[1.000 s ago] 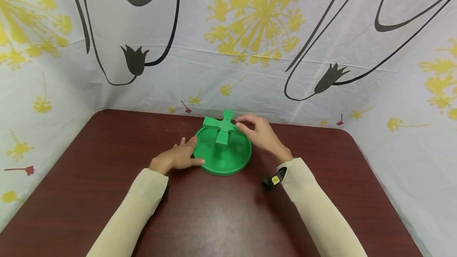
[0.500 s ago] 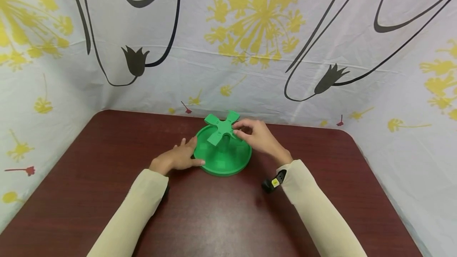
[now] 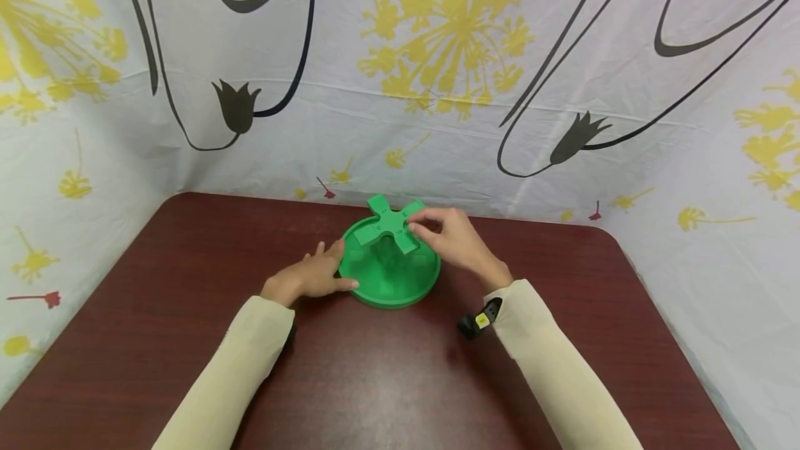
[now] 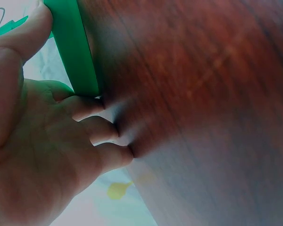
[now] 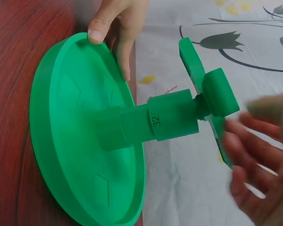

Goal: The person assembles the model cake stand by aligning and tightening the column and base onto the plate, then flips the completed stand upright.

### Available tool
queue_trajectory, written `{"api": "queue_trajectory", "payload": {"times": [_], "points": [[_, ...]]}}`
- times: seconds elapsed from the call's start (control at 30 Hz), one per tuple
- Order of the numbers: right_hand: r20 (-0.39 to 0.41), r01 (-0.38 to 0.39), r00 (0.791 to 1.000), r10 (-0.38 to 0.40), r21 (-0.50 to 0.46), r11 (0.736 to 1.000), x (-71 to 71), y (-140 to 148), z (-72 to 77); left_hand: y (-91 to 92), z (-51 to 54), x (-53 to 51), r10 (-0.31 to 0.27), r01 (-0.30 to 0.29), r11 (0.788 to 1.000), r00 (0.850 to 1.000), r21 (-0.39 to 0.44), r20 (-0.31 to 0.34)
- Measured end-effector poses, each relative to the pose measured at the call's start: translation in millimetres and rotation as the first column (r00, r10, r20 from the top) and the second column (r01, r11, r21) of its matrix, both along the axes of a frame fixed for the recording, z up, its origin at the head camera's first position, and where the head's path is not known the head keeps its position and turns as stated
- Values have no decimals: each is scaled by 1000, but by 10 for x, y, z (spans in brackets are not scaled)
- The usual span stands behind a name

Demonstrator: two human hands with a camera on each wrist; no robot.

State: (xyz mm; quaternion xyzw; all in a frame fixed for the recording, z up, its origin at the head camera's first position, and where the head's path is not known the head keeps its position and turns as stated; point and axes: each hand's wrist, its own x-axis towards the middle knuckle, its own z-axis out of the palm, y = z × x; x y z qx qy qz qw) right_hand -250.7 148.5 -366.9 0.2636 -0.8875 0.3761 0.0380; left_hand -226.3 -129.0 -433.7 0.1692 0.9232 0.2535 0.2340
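A green round dish-like base (image 3: 389, 290) with a raised rim stands on the table. From its middle rises a stepped green column (image 5: 174, 115) marked 32, topped by a green four-armed cross-shaped knob (image 3: 392, 222); a short length of shaft shows between them. My left hand (image 3: 310, 275) rests at the base's left rim, thumb over the edge, its other fingers spread and touching the tabletop. My right hand (image 3: 455, 238) has thumb and forefinger at the knob's right side. In the right wrist view its fingers are blurred and loosely bent beside an arm of the knob, not wrapped round it.
The dark red-brown wooden table (image 3: 387, 380) has rounded far corners. A white cloth (image 3: 400, 151) printed with yellow and grey flowers hangs close behind it and along both sides. A black strap (image 3: 484, 317) sits at the right wrist.
The cross-shaped knob has turned, clockwise as seen from above. My right hand's thumb and fingers have shifted slightly beside it. The base and my left hand have stayed in place.
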Motion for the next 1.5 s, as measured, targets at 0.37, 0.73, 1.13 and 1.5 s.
{"api": "queue_trajectory", "payload": {"times": [0.37,0.73,1.13,1.5], "points": [[-101,-7,995,12,50,999,-112,14,-124,-2,-12,3,-2,2,1000,1000,3,1],[-64,33,997,-32,9,999,-106,55,-138,-4,-10,-8,-4,4,1000,1000,-4,1],[30,16,999,-19,94,995,-36,77,-65,-15,-28,-29,-9,9,1000,1000,-11,6],[81,-2,997,-9,130,992,55,16,-34,-1,-8,-4,-4,4,1000,1000,3,-3]]}}
